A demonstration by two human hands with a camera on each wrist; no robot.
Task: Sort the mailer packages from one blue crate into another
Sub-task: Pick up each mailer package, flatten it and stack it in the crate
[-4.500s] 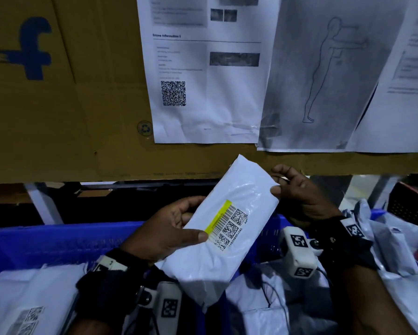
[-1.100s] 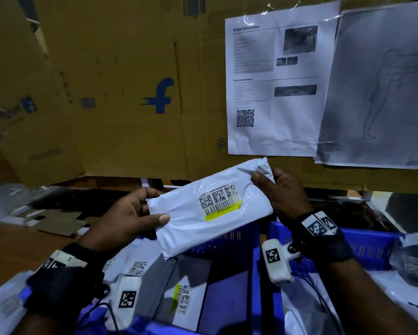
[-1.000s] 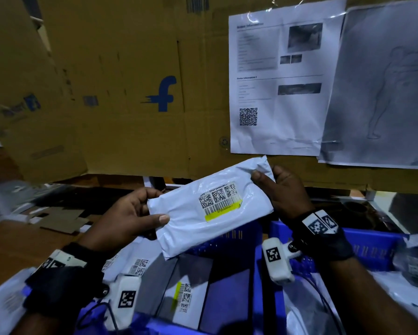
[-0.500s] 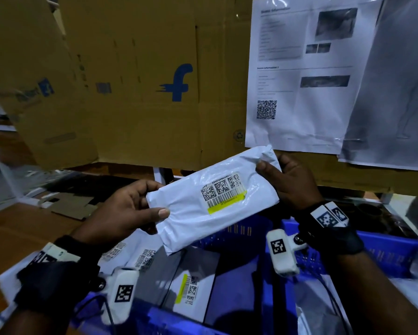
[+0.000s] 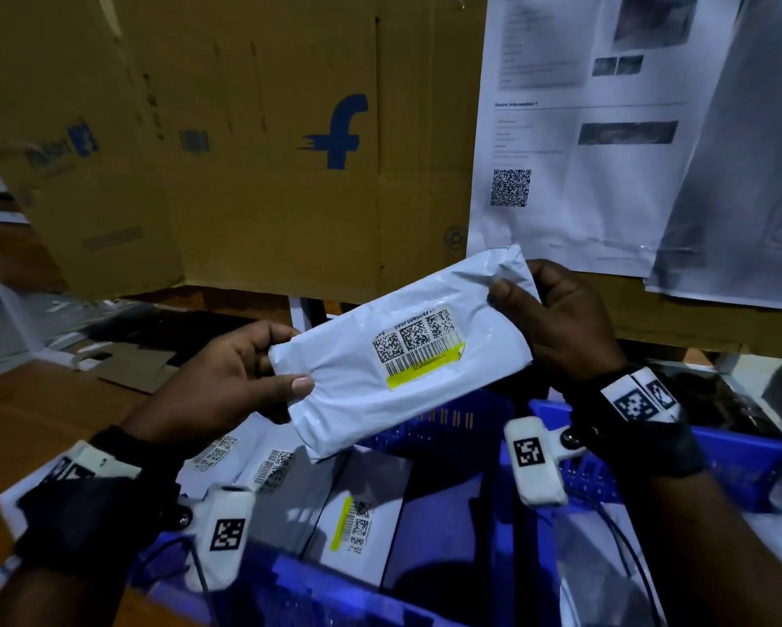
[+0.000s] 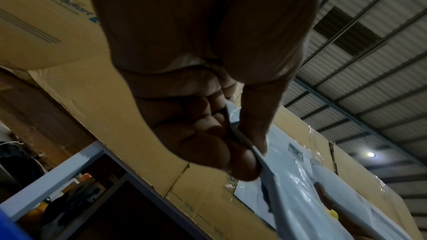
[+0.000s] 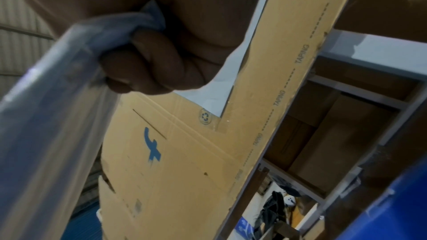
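A white mailer package (image 5: pixel 380 355) with a barcode label and a yellow strip hangs in the air above the crates, label side up. My left hand (image 5: pixel 226 382) pinches its left end (image 6: pixel 240 134), thumb on top. Its upper right corner is pinched by my right hand (image 5: pixel 561 319), and that corner (image 7: pixel 129 23) looks crumpled under the fingers. Below, the left blue crate (image 5: pixel 438 418) holds several flat mailers (image 5: pixel 357 522). The right blue crate (image 5: pixel 742 450) holds more packages, mostly hidden by my right arm.
A cardboard wall (image 5: pixel 253 142) with a blue logo stands close behind the crates. Printed sheets (image 5: pixel 574 129) are taped on it at the right. A wooden surface (image 5: pixel 27 418) with cardboard scraps lies at the left. Shelving (image 7: pixel 369 83) shows behind the cardboard.
Over the earlier frames the mailer turned from upright to nearly level and shifted left, over the left crate. In the last half second both hands keep the same hold and the view draws closer.
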